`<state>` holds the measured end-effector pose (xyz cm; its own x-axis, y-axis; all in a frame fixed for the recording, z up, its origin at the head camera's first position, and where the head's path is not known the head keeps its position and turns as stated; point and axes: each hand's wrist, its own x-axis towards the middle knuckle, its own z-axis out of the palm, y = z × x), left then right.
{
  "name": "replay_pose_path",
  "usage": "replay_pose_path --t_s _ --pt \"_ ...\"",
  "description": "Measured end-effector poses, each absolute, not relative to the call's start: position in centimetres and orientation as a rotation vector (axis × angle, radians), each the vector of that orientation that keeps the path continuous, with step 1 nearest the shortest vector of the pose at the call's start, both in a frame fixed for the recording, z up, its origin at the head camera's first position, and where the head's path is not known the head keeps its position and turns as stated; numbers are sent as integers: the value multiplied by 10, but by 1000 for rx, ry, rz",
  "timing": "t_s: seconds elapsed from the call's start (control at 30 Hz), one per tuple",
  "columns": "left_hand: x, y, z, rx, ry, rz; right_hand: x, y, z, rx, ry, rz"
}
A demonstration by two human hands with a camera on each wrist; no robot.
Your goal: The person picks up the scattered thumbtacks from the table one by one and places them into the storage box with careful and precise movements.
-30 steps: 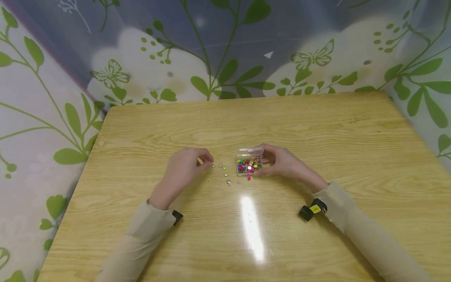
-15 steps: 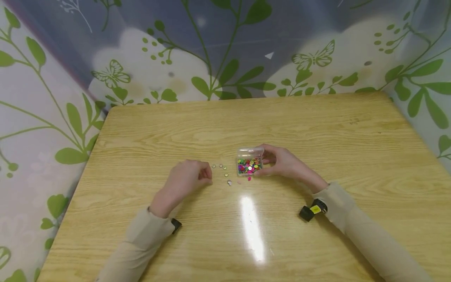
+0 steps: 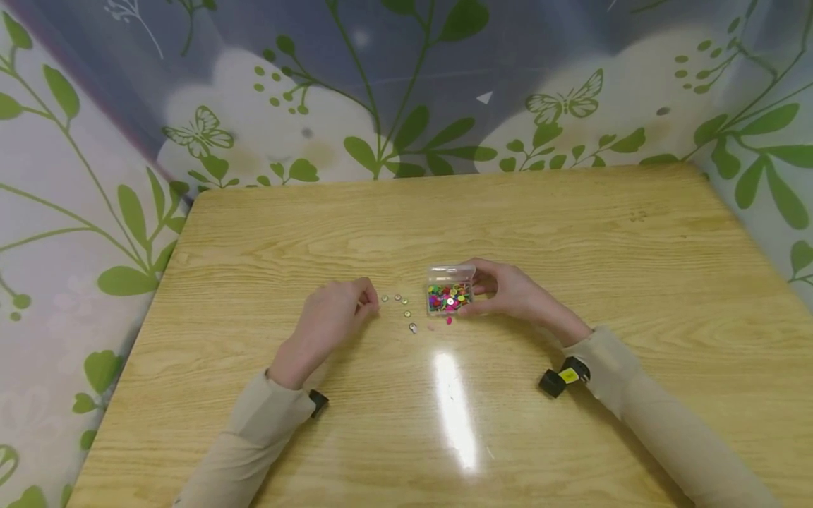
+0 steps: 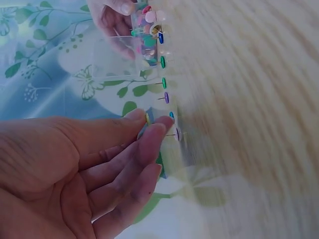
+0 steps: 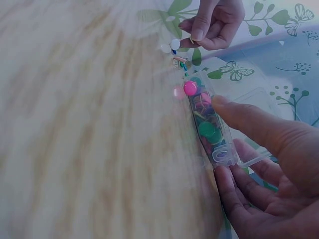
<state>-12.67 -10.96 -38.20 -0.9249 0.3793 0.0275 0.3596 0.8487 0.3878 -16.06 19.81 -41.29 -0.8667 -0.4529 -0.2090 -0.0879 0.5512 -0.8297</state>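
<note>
In the left wrist view, my left hand pinches a yellow thumbtack between thumb and fingertip, close above the table. Near those fingers several thumbtacks sit on their heads, points up: a whitish thumbtack, a purple thumbtack and a green thumbtack among them. My right hand grips the side of a small clear plastic box, its hinged lid raised. Many coloured thumbtacks fill the box. A pink thumbtack lies just outside its front wall.
The wood-grain table runs back to a curtain printed with leaves and butterflies, which also hangs at both sides. A bright light reflection shows on the tabletop in front of the box.
My left hand has drawn back from the far end of the tack row, dipped toward the near side and picked up the yellow thumbtack there, then risen slightly. The right hand and box stay put.
</note>
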Motion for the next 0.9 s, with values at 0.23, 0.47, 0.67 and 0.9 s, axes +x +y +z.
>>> replay_pose_path --t_s 0.23,0.47,0.67,0.9 --pt "-131 -100 -378 606 2976 667 -161 198 -413 -430 2384 -1254" --pt "-136 -76 -370 643 2931 691 -160 198 -413 -428 2368 -1275" --pt "-139 -53 -371 692 2908 700 -161 198 -413 -455 2363 -1280" --pt "-143 -33 -375 830 2852 638 -161 197 -411 -471 2360 -1284"
